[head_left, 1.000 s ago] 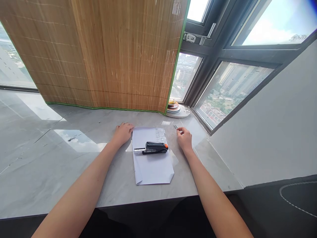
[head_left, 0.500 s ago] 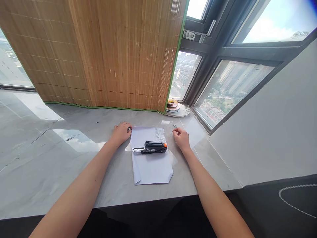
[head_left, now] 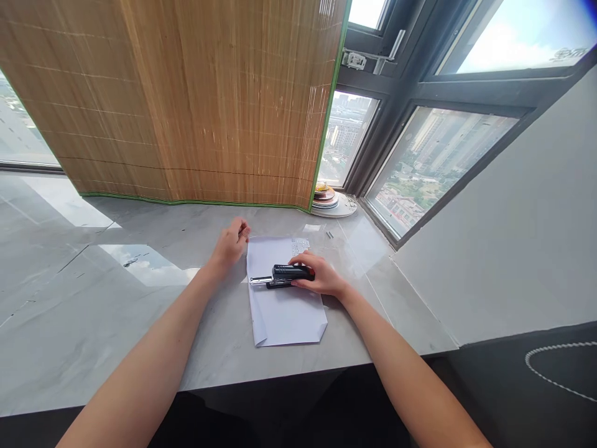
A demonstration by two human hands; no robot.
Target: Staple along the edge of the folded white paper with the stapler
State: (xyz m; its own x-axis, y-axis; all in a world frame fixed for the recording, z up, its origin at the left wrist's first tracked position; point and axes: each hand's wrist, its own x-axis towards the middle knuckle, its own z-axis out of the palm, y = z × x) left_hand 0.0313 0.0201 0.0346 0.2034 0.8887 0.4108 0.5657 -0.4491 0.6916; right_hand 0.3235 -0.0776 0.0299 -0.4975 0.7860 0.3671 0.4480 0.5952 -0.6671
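Observation:
A black stapler (head_left: 285, 272) lies across white sheets of paper (head_left: 289, 317), its metal rail pulled out toward the left. My right hand (head_left: 319, 274) is wrapped round the stapler's right end and hides its orange part almost fully. Just off the paper's upper left corner, my left hand (head_left: 232, 241) is closed, fingertips pinched together; whatever they hold is too small to make out. Small metallic staple strips (head_left: 329, 235) rest on the grey counter to the upper right of the paper.
Stacked plates (head_left: 333, 204) stand in the window corner at the back of the marble counter (head_left: 153, 311). A bamboo blind (head_left: 200, 112) hangs behind the counter. A white wall (head_left: 504, 230) bounds the right side.
My right hand has left the staple strips and moved down and left onto the stapler. My left hand has lifted slightly, its fingers drawn together. The stapler stays on the paper.

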